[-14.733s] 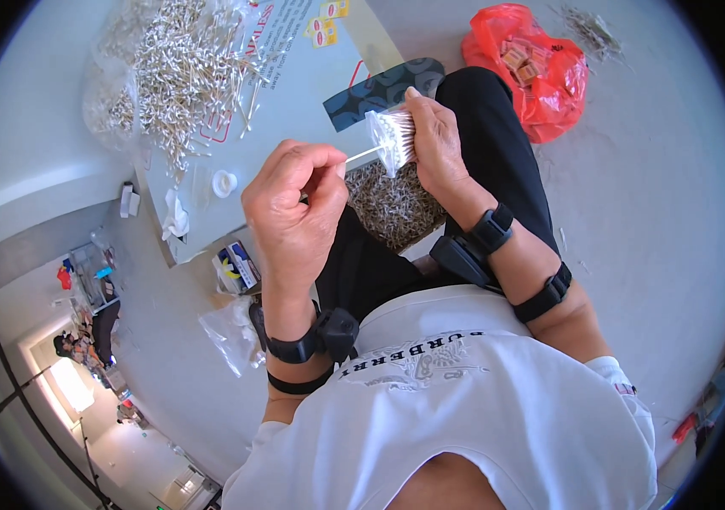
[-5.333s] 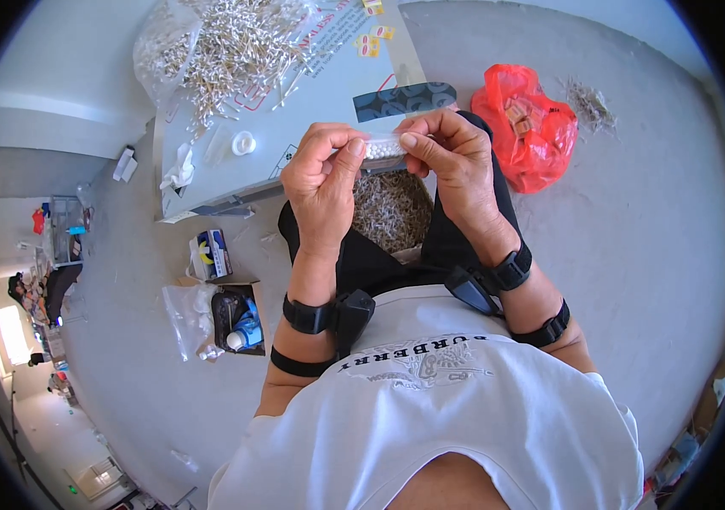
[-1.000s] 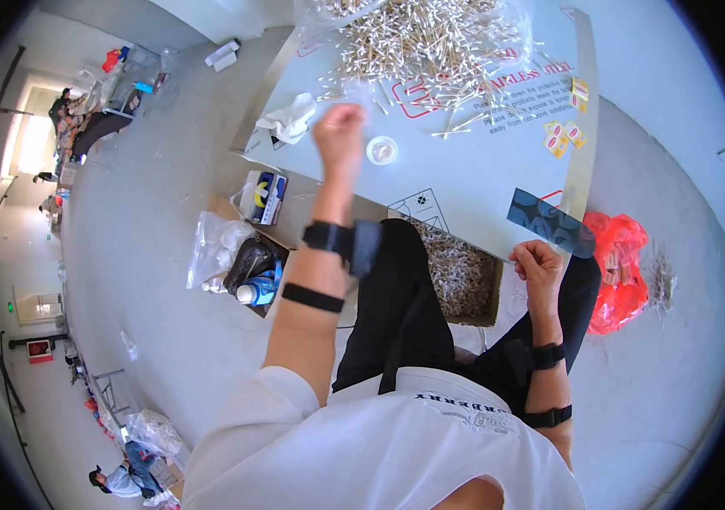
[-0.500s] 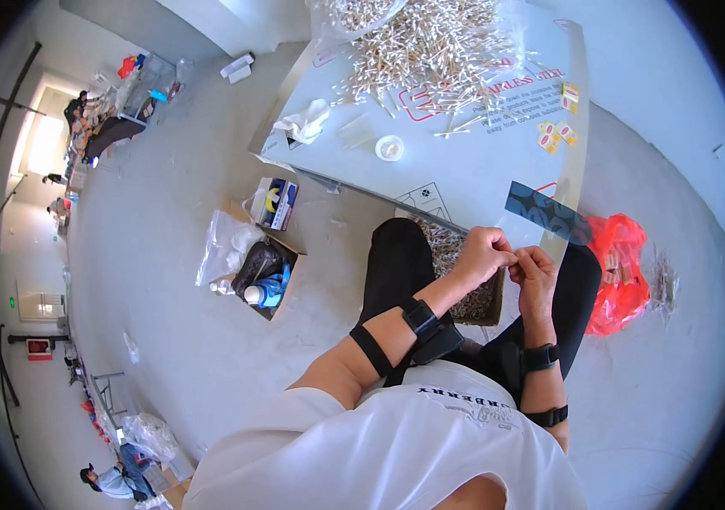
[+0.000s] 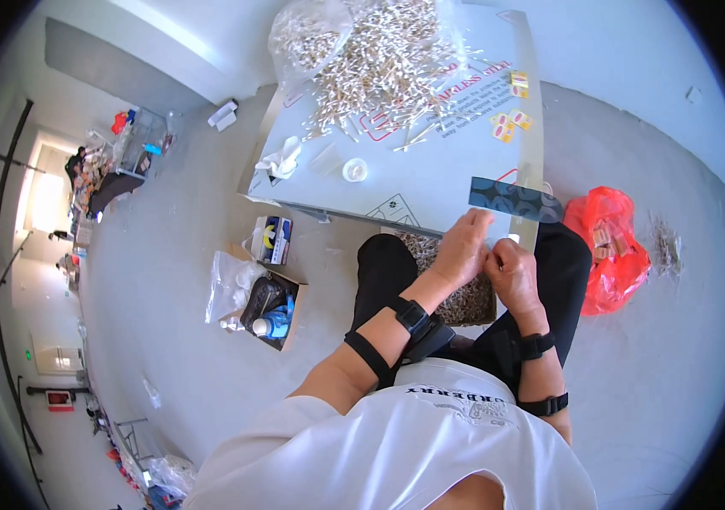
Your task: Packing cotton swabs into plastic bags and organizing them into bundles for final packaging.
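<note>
- Crumpled white tissue (image 5: 284,158) on the table (image 5: 430,183)
- Blue-and-white box (image 5: 274,241) on the floor (image 5: 184,246)
- Open carton (image 5: 297,320) holding a blue bottle (image 5: 275,322) and dark bag (image 5: 264,298)
- Clear plastic (image 5: 228,286) against the carton's left side
- Distant person (image 5: 76,166)

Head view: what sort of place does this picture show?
Probably a packing workshop: cotton swabs heaped loose on a table, a red plastic bag of small packets on the floor.

Red bag (image 5: 605,285), white-tipped cotton swabs (image 5: 383,76), dark curve-patterned strip (image 5: 507,196)
</note>
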Motion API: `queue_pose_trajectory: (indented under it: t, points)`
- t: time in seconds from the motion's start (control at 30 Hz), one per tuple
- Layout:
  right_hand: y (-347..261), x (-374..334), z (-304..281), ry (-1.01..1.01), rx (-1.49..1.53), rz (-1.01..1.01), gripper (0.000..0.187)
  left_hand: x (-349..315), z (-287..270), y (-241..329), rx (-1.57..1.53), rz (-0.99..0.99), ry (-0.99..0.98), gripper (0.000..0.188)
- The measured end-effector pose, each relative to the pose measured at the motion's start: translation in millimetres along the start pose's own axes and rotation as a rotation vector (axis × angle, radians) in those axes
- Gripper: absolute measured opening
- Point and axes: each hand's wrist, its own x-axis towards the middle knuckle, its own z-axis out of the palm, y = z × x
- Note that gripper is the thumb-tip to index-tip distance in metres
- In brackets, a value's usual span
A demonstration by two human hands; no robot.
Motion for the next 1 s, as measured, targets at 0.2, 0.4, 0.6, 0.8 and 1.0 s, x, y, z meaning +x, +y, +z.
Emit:
queue_pose_trajectory:
  t: [0.2, 0.4, 0.6, 0.8, 1.0]
  points:
    - [21, 3, -28, 0.01, -0.01, -0.008, 0.012, 19, 20, -2, -0.027, 0.263, -0.228, 0.014]
    - [62, 12, -38, 0.282, 0.827, 0.879, 0.029, 67, 62, -13, -0.366, -0.07, -0.168, 0.007]
    - [91, 17, -35, 0.471, 1.601, 0.927, 0.016, 104, 118, 11, -0.509, -0.159, -0.332, 0.006]
    - [123, 40, -27, 0.832, 1.189, 0.889, 0.007, 132, 154, 1, -0.029, 0.348, -0.317, 0.014]
    - [140, 41, -6, 0.885, 0.884, 0.946, 0.008, 134, 166, -14, 0.157, 0.477, -0.439, 0.013]
